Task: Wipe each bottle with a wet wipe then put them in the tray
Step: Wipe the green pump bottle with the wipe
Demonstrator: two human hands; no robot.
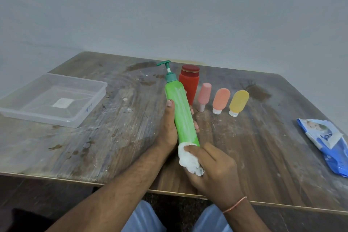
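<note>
Gripping green pump bottle (180,111) w/ left hand (168,128), long axis pointing upframe; right hand (212,167) clutching wet wipe (189,158) at base; tray (56,100) lying left, nearer left hand.

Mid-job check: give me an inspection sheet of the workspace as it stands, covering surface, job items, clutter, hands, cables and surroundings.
Surface: wooden table, worn, stained, speckled with white flecks.
Job's things: green pump bottle held tilted above the table; red bottle, pink bottle, orange bottle and yellow bottle in a row behind it; clear tray at far left with no bottles in it; white wipe pressed to the green bottle's base.
Clutter: blue wipes pack at right edge.
Hands: left hand in a grip round the green bottle; right hand clutching the wipe.
Cables: nothing seen.
Surroundings: plain grey wall; the person's knees below the table edge.
</note>
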